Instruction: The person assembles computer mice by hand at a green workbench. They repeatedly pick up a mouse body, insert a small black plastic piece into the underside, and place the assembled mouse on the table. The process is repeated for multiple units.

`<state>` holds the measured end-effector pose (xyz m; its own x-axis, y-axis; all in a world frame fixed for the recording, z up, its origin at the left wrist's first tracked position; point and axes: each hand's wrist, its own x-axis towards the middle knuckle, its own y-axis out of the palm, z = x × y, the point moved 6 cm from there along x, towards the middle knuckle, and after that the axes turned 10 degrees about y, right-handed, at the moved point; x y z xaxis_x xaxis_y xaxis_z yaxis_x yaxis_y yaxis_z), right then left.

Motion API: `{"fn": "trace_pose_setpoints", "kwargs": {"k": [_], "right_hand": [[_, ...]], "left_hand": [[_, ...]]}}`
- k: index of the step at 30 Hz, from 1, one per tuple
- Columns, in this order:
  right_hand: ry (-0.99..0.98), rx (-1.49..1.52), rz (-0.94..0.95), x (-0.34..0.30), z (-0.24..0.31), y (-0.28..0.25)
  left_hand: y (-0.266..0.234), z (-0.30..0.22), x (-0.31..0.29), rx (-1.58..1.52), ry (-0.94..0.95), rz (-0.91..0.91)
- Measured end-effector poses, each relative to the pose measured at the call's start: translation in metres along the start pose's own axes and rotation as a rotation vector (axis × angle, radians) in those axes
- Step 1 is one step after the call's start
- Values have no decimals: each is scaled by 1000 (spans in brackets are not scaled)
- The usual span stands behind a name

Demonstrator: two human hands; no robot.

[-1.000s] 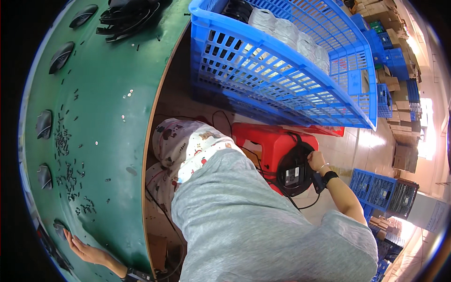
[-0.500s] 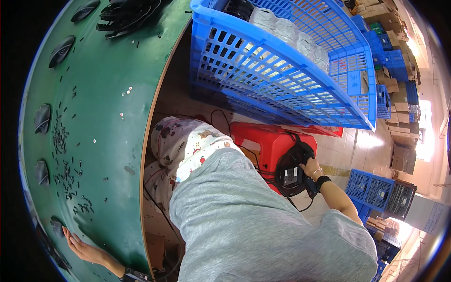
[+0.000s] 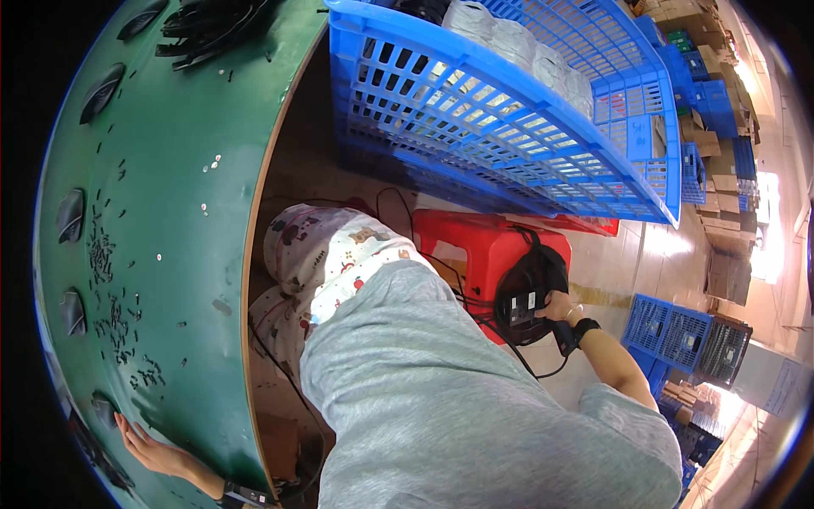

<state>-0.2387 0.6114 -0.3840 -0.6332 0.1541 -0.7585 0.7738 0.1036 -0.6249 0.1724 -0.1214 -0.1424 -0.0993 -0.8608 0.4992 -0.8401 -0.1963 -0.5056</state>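
Observation:
My left hand [image 3: 154, 450] lies on the green table [image 3: 199, 339] at lower left, fingers stretched out. Its fingertips are beside a dark curved plastic piece [image 3: 103, 409], and whether they touch it I cannot tell. Down to the right, my right hand [image 3: 558, 309] is closed at the edge of a black bag [image 3: 517, 286] with a white label and a strap. The bag rests on a red plastic stool [image 3: 483, 246]. Black cables [image 3: 534, 371] hang around the bag and stool. Part of the right fingers' grip is hidden.
Many small black parts [image 3: 102, 254] are scattered over the table, with several white bits [image 3: 212, 163] and more dark curved pieces [image 3: 72, 312]. A large blue crate [image 3: 475, 93] holding wrapped bundles stands at the top. Stacked crates [image 3: 670, 335] and cardboard boxes [image 3: 727, 276] line the right side.
The view has shifted slightly, so the table and crate appear a little further left. Both hands keep nearly the same places, the right one still at the black bag.

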Motion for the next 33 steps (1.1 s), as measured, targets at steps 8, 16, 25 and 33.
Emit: {"fn": "trace_pose_setpoints", "kwargs": {"k": [8,16,25,33], "right_hand": [[122,234,-312,-26,6,9],[-74,154,-375,-14,1,0],[96,297,-300,-46,29,-47],[-493,30,121,-124,190,-204]], "left_hand": [[1,4,2,-49,-16,-4],[3,1,1,17,42,60],[0,-3,-1,25,32,-47],[4,-7,-2,-61,135,-72]]}}
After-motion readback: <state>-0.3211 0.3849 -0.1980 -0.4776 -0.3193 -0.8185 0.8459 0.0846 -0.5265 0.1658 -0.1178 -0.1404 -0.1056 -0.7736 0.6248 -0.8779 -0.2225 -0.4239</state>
